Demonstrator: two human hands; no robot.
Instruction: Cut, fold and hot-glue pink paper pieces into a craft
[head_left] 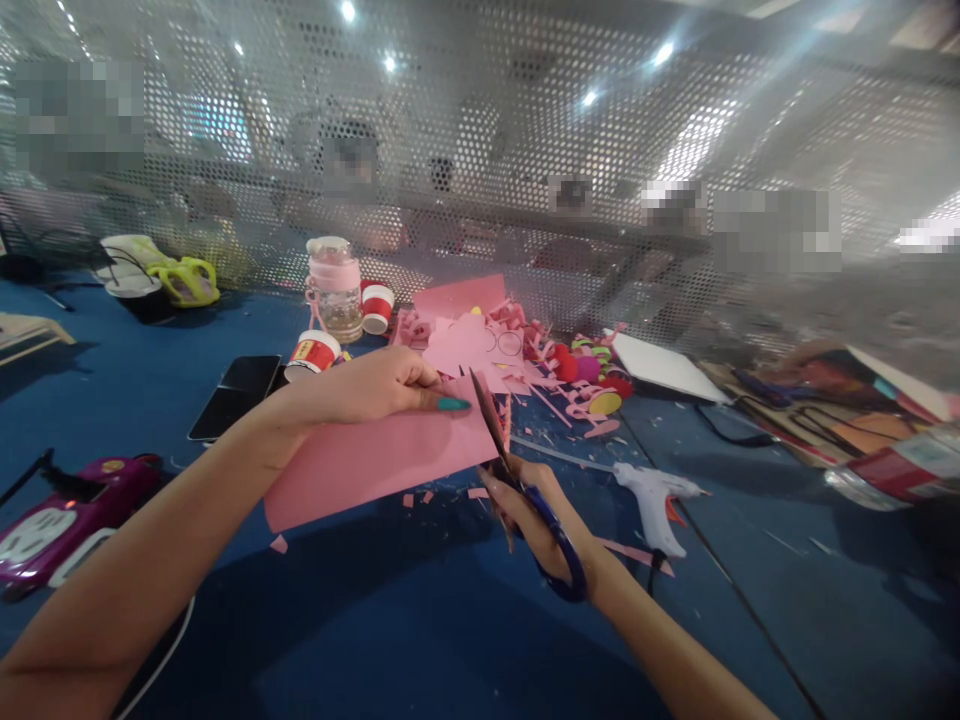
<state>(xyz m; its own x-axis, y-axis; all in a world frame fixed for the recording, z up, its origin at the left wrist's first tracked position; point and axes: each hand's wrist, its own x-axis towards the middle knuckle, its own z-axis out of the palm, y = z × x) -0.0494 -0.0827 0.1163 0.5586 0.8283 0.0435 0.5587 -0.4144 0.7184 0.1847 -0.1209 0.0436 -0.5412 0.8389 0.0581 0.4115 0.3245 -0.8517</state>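
Note:
My left hand (pixel 375 388) pinches the top edge of a pink paper sheet (pixel 360 460) and holds it up over the blue table. My right hand (pixel 536 520) grips blue-handled scissors (pixel 517 480), fingers through the loops. The blades point up and away and meet the sheet's right edge, where a narrow pink strip hangs beside them. Small pink scraps lie on the table under the sheet.
A white glue gun (pixel 656 495) lies right of my right hand. Behind are a heap of pink paper cut-outs and pompoms (pixel 525 355), a jar (pixel 334 290), red paper cups (pixel 315 352), a phone (pixel 236 393), a purple device (pixel 67 520) and a perforated metal screen (pixel 480 150).

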